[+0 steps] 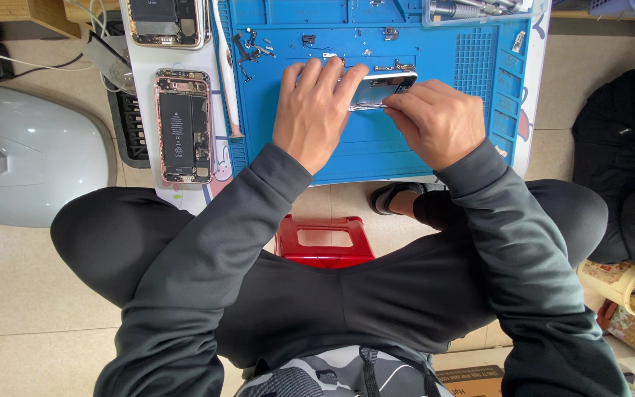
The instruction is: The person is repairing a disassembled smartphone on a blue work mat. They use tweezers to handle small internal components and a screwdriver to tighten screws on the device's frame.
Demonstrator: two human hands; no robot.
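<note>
The mat (376, 147) is showing bright blue, with a pattern of tiny squares in its right corner. The phone (380, 90) on the mat is shining silver with a dark glassy face. Left of the mat, the open phone (183, 126) is glowing pink-gold around a black middle. Below the mat, the stool (323, 241) is looking red. The sleeves (207, 279) near the stool are looking dark grey. The floor (16, 294) around the stool is looking pale cream.

A low white work surface (145, 55) sits over the tiled floor (23, 294). On it lies a blue repair mat (376, 151) strewn with small screws and parts (253, 45), with two opened phones (183, 125) beside it. A red stool (323, 239) stands on the floor.
</note>
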